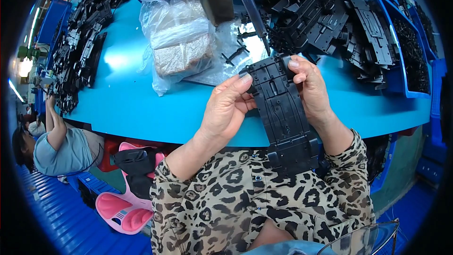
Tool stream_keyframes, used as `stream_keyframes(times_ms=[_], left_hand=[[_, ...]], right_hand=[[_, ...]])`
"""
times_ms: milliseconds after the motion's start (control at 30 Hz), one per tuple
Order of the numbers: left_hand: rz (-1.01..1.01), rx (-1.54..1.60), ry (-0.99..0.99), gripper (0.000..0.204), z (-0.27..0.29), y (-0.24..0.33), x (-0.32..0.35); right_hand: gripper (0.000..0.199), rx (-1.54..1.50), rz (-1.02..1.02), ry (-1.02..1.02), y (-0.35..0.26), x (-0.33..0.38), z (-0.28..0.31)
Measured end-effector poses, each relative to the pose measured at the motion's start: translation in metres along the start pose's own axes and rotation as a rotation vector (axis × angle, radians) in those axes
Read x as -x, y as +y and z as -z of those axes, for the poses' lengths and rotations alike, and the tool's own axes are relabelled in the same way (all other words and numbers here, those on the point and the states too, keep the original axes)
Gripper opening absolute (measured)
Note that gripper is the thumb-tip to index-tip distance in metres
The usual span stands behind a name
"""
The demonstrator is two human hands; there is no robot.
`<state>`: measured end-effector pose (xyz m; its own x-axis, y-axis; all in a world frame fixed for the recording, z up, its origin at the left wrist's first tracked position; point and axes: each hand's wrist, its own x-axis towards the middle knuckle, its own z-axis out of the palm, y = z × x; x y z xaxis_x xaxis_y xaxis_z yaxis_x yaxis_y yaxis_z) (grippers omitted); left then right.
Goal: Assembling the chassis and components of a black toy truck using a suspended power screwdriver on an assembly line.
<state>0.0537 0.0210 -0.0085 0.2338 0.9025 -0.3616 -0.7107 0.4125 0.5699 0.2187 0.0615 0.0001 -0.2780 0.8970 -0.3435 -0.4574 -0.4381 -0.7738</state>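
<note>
A long black plastic chassis plate (279, 108) is held between my two hands over the table's near edge, its near end against my patterned shirt. My left hand (225, 106) pinches its far left corner, thumb on top. At the far right corner, my right hand (311, 87) grips it with thumb and bent fingers. The upper face carries small screw holes, ribs and a slot. Just beyond the far end hangs the thin tip of a dark screwdriver-like tool (255, 16). Small black branched parts (234, 55) lie beyond my left hand.
A plastic-wrapped brownish block (184, 49) sits on the blue table (127, 108). Black moulded parts are heaped at right (325, 23) and left (82, 42). Blue bins (401, 42) line the right. A co-worker (66, 148) sits at left, near a pink chair (122, 208).
</note>
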Motion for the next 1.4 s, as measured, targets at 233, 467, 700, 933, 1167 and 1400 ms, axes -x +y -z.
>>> stream_keyframes(times_ms=[233,467,700,933,1167,1400], left_hand=[[0.013,0.027,-0.034,0.021,0.002,0.004,-0.004],[0.005,-0.004,-0.025,0.024,-0.002,0.006,-0.004],[-0.009,-0.034,-0.026,0.02,0.002,0.011,-0.004],[-0.016,-0.053,-0.014,0.02,-0.001,0.022,-0.011],[-0.056,-0.04,0.073,0.017,-0.002,0.028,-0.021],[-0.09,-0.011,0.108,0.016,-0.006,0.034,-0.023]], right_hand=[[0.01,-0.073,-0.01,-0.005,-0.002,-0.003,0.002],[0.007,-0.081,0.021,-0.02,-0.007,-0.003,0.002],[0.007,-0.016,-0.086,-0.03,-0.012,-0.009,0.01],[0.004,-0.094,-0.12,-0.095,-0.016,-0.015,0.007],[0.009,-0.095,-0.122,-0.084,-0.014,-0.021,0.003],[0.011,-0.082,-0.142,-0.05,-0.019,-0.023,-0.006]])
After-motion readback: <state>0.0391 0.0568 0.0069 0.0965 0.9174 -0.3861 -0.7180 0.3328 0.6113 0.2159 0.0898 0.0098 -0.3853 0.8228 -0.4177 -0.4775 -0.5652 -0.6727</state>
